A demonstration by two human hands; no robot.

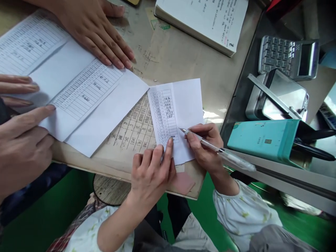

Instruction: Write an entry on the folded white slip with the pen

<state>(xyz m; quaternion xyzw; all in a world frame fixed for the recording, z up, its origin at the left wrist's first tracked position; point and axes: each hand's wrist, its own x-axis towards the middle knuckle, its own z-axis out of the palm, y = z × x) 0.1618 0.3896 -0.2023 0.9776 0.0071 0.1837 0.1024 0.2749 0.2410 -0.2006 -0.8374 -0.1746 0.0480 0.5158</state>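
Note:
My right hand (204, 145) grips a clear-barrelled pen (223, 152) with its tip over a folded white sheet (189, 105). The sheet carries a printed table with handwritten entries in its upper rows. My left hand (154, 166) holds nothing; its index finger stretches onto the table's lower rows and its other fingers are bent. Under the sheet, part of a paper with handwritten numbers (136, 122) shows. At the desk's corner, beside my left hand, lies a pink slip (183, 182).
At the left, another person's hands (97, 31) rest on white printed forms (86, 91). An open thick book (202, 21) lies at the far side. Rightward are a calculator (286, 57), a metal box (278, 98) and a teal pen holder (262, 140). A round stool (111, 189) stands below the desk edge.

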